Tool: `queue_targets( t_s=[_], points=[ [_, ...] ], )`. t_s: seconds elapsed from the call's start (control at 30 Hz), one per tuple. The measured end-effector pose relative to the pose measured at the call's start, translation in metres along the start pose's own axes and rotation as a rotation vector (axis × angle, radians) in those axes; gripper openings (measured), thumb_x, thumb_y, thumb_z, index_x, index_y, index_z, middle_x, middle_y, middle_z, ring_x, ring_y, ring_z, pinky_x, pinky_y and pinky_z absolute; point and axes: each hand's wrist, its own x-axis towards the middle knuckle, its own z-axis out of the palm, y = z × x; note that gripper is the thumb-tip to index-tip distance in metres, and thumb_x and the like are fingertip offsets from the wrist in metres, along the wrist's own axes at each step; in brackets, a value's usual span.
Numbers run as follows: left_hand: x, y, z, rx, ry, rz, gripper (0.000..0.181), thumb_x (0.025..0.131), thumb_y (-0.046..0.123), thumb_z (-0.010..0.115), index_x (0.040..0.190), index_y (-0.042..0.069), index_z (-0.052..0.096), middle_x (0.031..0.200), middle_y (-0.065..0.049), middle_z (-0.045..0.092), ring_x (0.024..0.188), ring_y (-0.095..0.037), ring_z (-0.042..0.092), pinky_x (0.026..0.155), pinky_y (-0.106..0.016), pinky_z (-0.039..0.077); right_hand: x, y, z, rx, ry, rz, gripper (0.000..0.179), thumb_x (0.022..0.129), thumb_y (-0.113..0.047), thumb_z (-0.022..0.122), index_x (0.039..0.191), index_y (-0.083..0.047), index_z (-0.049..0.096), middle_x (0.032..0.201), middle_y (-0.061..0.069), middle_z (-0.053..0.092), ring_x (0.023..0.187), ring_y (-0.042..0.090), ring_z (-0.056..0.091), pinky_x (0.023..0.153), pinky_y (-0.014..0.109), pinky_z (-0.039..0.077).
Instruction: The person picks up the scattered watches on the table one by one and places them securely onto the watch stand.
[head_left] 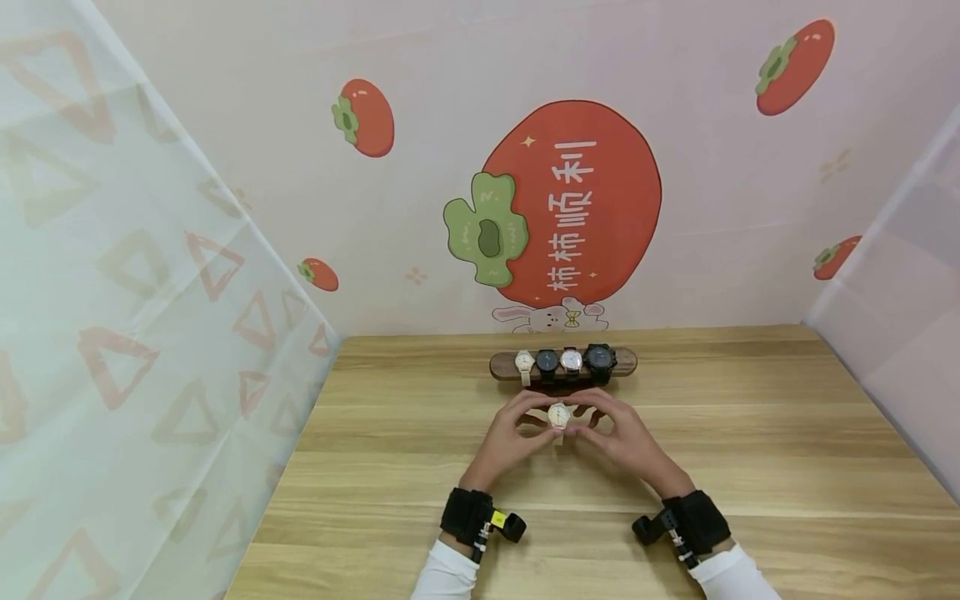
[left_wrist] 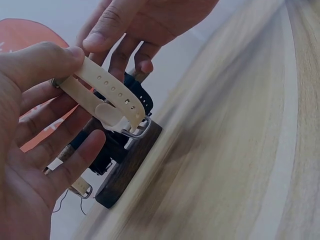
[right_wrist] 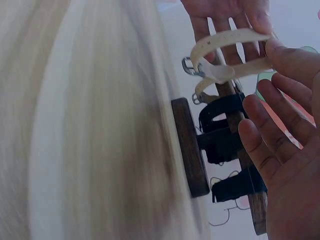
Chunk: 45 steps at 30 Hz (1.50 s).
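A wristwatch with a cream strap and a pale round dial (head_left: 558,416) is held up in front of the watch stand, its dial turned toward the head camera. My left hand (head_left: 507,442) pinches it from the left and my right hand (head_left: 630,437) from the right, thumbs below and forefingers above. The cream strap (left_wrist: 112,90) is buckled into a loop in the left wrist view, and its metal buckle (right_wrist: 190,67) shows in the right wrist view. Other fingers of both hands spread out behind the watch. Both wrist views leave the dial hidden.
Behind the hands a dark wooden watch stand (head_left: 628,363) bears several watches, among them a cream one (head_left: 524,362) at its left end and a large black one (head_left: 600,357) toward the right. The wood-grain table (head_left: 405,467) meets a printed backdrop (head_left: 420,250) at its far edge.
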Motion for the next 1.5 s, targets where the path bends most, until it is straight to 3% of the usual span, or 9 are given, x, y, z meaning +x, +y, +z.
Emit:
queue_targets(
  t_s=[0.13,0.33,0.57,0.73,0.8,0.97,1.07,1.23,1.5],
  points=[
    [0.001,-0.001,0.000,-0.005,0.011,0.017,0.043,0.096,0.013,0.082,0.137,0.008,0.069,0.135,-0.010,0.064,0.123,-0.026,0.064,0.099,-0.041,0.064,0.004,0.002,-0.010,-0.035,0.017,-0.011,0.039,0.091,0.002,0.081,0.128,-0.004,0.073,0.125,0.014,0.072,0.103,0.031,0.068,0.074,0.037,0.063],
    [0.002,-0.002,0.000,-0.017,0.016,0.019,0.045,0.095,0.010,0.082,0.136,0.002,0.067,0.134,-0.012,0.064,0.122,-0.028,0.064,0.097,-0.048,0.064,0.013,0.008,-0.032,-0.119,0.059,0.042,0.030,0.095,0.004,0.076,0.124,-0.003,0.074,0.117,0.011,0.075,0.098,0.022,0.069,0.075,0.033,0.062],
    [0.002,-0.005,0.001,-0.009,0.018,0.026,0.045,0.094,0.006,0.082,0.136,0.002,0.067,0.133,-0.012,0.064,0.120,-0.024,0.064,0.095,-0.044,0.065,0.022,0.020,-0.053,-0.209,0.191,0.064,0.032,0.092,0.012,0.075,0.122,0.001,0.074,0.117,0.018,0.074,0.095,0.029,0.068,0.073,0.033,0.060],
    [0.002,-0.006,0.000,-0.019,0.017,0.035,0.046,0.093,0.004,0.082,0.136,-0.003,0.065,0.133,-0.014,0.064,0.121,-0.030,0.064,0.096,-0.045,0.065,0.024,0.030,-0.058,-0.235,0.261,0.059,0.029,0.093,0.011,0.074,0.122,0.004,0.073,0.125,0.020,0.069,0.107,0.035,0.061,0.082,0.022,0.049],
    [0.002,-0.007,-0.001,-0.022,0.017,0.032,0.046,0.093,0.004,0.082,0.136,-0.002,0.065,0.133,-0.013,0.064,0.121,-0.030,0.064,0.096,-0.044,0.065,0.024,0.034,-0.058,-0.244,0.263,0.070,0.030,0.094,0.010,0.074,0.123,0.005,0.072,0.128,0.021,0.066,0.115,0.038,0.058,0.088,0.024,0.045],
    [0.001,-0.008,-0.003,-0.018,0.027,0.043,0.046,0.093,0.004,0.083,0.135,-0.002,0.066,0.133,-0.013,0.065,0.120,-0.026,0.065,0.096,-0.045,0.065,0.025,0.039,-0.059,-0.259,0.219,0.139,0.034,0.095,0.008,0.074,0.128,0.006,0.069,0.137,0.024,0.059,0.127,0.044,0.051,0.100,0.052,0.045],
    [0.002,-0.010,-0.004,-0.020,0.029,0.041,0.046,0.092,0.004,0.083,0.136,0.002,0.067,0.133,-0.012,0.065,0.120,-0.024,0.065,0.096,-0.043,0.065,0.025,0.041,-0.059,-0.262,0.189,0.183,0.035,0.095,0.008,0.074,0.130,0.005,0.068,0.141,0.025,0.057,0.131,0.044,0.049,0.101,0.061,0.047],
    [0.002,-0.013,-0.006,-0.020,0.037,0.048,0.046,0.093,0.005,0.083,0.136,0.008,0.068,0.135,-0.012,0.065,0.121,-0.021,0.064,0.096,-0.042,0.065,0.024,0.045,-0.059,-0.276,0.162,0.208,0.040,0.094,0.010,0.074,0.133,0.006,0.066,0.144,0.025,0.055,0.129,0.043,0.052,0.094,0.061,0.053],
    [0.001,-0.016,-0.013,0.003,0.066,0.117,0.046,0.093,0.001,0.081,0.136,-0.002,0.066,0.134,-0.017,0.064,0.123,-0.023,0.064,0.095,-0.041,0.065,0.023,0.047,-0.060,-0.267,0.157,0.227,0.041,0.095,0.010,0.073,0.135,0.006,0.065,0.144,0.026,0.055,0.122,0.042,0.057,0.095,0.060,0.056]
  ],
)
